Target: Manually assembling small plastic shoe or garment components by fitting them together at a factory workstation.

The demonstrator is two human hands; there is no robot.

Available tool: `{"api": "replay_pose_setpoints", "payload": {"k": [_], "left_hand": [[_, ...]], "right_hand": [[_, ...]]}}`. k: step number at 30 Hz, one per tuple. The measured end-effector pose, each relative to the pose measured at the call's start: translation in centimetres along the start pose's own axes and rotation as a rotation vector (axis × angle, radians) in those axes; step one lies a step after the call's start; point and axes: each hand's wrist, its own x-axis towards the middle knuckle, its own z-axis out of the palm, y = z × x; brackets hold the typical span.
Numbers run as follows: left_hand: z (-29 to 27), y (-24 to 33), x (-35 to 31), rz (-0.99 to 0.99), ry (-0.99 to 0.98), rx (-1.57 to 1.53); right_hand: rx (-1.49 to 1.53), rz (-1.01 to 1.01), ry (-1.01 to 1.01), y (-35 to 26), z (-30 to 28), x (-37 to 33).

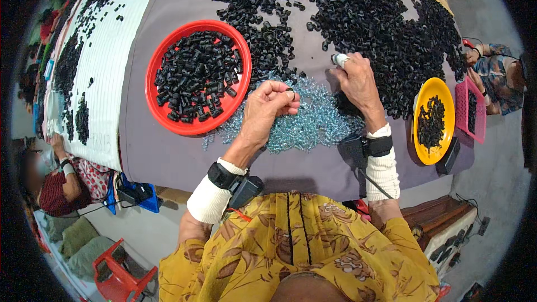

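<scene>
My left hand (268,103) is closed in a pinch over the near pile, with a small black plastic piece (290,90) between thumb and fingertips. Beneath it spreads a heap of small clear bluish plastic pieces (305,126). To the right, my right hand (359,83) hovers by the edge of a large pile of black plastic pieces (386,33). Its fingers are partly curled, thumb and index look apart, and a whitish wrap covers a fingertip. Nothing held shows in it. A red round tray (150,92) of black pieces stands beside my left hand.
A yellow oval tray (419,148) and a pink basket (469,128) stand at the right table edge, both with black pieces. Other people's hands work at the far right and far left. More black pieces lie on a white cloth (109,89) at left. A red chair (120,274) stands lower left.
</scene>
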Motion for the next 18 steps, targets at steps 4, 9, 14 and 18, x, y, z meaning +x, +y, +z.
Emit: {"api": "replay_pose_setpoints", "payload": {"k": [4, 9, 14, 18], "left_hand": [[0.0, 0.0, 0.1, -0.010, 0.011, 0.038], [0.0, 0.0, -0.1, -0.021, 0.003, 0.055], [0.1, -0.1, -0.4, 0.006, 0.001, 0.083], [0.0, -0.2, -0.4, 0.013, 0.006, 0.075]], "right_hand": [[-0.030, 0.004, 0.018, 0.3, 0.1, -0.4], [0.003, -0.087, -0.025, -1.1, 1.0, 0.0], [-0.022, -0.130, -0.027, -0.8, 2.5, 0.8], [-0.065, -0.064, 0.011, 0.4, 1.0, 1.1]]}}
